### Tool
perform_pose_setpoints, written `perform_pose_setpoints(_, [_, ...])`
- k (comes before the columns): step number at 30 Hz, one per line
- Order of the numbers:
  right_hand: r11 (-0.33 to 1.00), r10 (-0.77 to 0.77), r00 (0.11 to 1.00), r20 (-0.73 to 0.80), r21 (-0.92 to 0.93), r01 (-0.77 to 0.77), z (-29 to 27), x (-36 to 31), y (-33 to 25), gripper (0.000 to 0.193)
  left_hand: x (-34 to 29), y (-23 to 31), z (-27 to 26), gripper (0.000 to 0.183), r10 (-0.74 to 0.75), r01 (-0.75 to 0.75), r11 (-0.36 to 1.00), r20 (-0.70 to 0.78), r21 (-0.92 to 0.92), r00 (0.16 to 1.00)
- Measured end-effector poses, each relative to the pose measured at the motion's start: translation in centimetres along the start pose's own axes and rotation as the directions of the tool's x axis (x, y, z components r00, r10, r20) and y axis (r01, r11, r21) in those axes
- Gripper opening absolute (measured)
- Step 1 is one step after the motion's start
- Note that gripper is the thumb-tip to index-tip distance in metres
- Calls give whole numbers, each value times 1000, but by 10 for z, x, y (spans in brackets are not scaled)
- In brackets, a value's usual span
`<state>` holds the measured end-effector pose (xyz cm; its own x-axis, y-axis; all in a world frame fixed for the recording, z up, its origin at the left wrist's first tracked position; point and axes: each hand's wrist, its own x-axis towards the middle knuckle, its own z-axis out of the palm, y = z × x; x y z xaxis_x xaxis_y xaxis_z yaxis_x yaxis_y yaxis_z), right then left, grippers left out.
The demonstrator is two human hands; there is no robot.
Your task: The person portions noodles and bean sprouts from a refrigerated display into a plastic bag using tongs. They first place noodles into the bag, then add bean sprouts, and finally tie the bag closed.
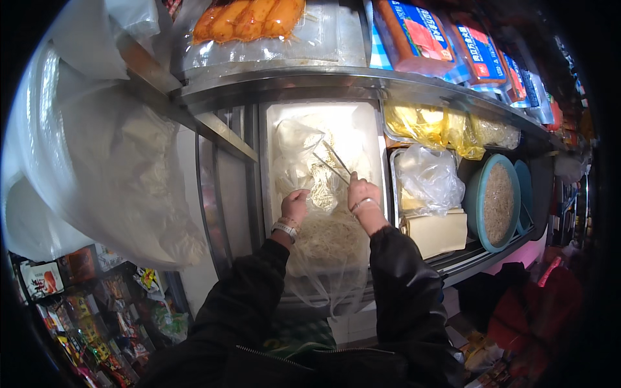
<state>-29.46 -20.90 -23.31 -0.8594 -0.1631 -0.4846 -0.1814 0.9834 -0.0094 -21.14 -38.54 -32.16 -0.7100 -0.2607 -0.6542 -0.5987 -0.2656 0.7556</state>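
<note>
My right hand (363, 196) is closed around a pair of thin metal-looking sticks (333, 158), either chopsticks or slim tongs. Their tips spread apart over pale shredded strands or noodles (322, 184) in a white rectangular tub (376, 139). At the strands' left, my left hand (295, 205) has its fingers pinched together, apparently on the rim of a clear plastic bag (317, 284). That bag lies across the tub's near end, its handles hanging toward me. Whitish thin strands show through it. More clear plastic (294, 136) covers part of the tub's contents.
Right of the tub are a bagged tray (427, 181), stacked tan sheets (440, 231) and a teal basin (480, 213). A metal shelf edge (278, 84) crosses above, carrying packaged sausages (249, 21). Large plastic bags (116, 155) hang at left above snack packets (97, 323).
</note>
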Motion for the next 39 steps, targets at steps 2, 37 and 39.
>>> perform_pose_setpoints(2, [995,-86,996,19,-39,87,-12,12,4,39,-5,5,3,22,-11,11,1000,8,-10,1000])
perform_pose_setpoints(37, [908,58,708,-704,333,256,-60,-141,17,26,-22,19,9,21,-200,204,967,44,-151,979])
perform_pose_setpoints(39, [895,74,662,-745,342,285,-63,-146,15,27,-20,15,7,20,-195,198,971,32,-134,980])
